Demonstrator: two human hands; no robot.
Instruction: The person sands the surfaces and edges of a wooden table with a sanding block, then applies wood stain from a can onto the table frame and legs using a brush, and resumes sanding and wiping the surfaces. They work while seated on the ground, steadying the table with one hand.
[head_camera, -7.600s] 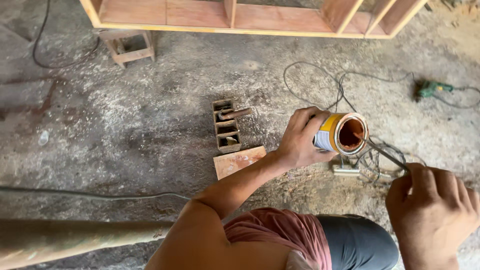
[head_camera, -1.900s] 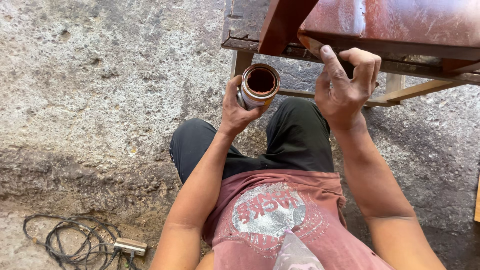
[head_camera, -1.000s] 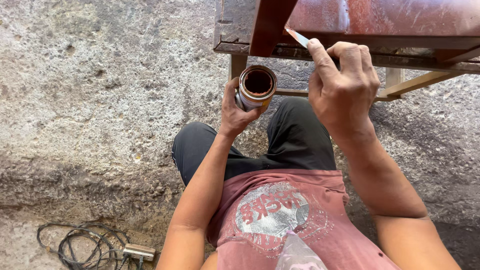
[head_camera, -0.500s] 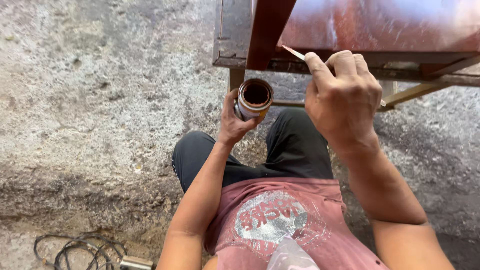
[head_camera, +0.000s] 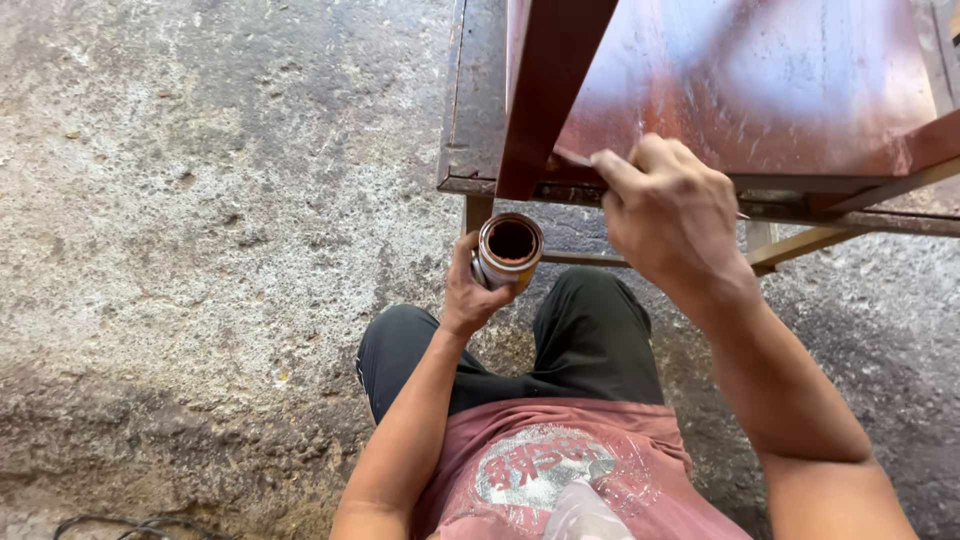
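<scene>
While left hand (head_camera: 468, 295) grips open tin (head_camera: 508, 250), right hand (head_camera: 668, 210) fingers pinch brush onto panel (head_camera: 760, 85): top mostly stained, frame w/ bare legs below fingers left.

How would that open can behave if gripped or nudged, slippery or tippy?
The can looks small and rigid; the left hand wraps it easily, so probably light. Its round body would likely roll if laid down. The top is open with dark stain inside, so tilting risks a spill, and drips may make the rim slick.
</scene>
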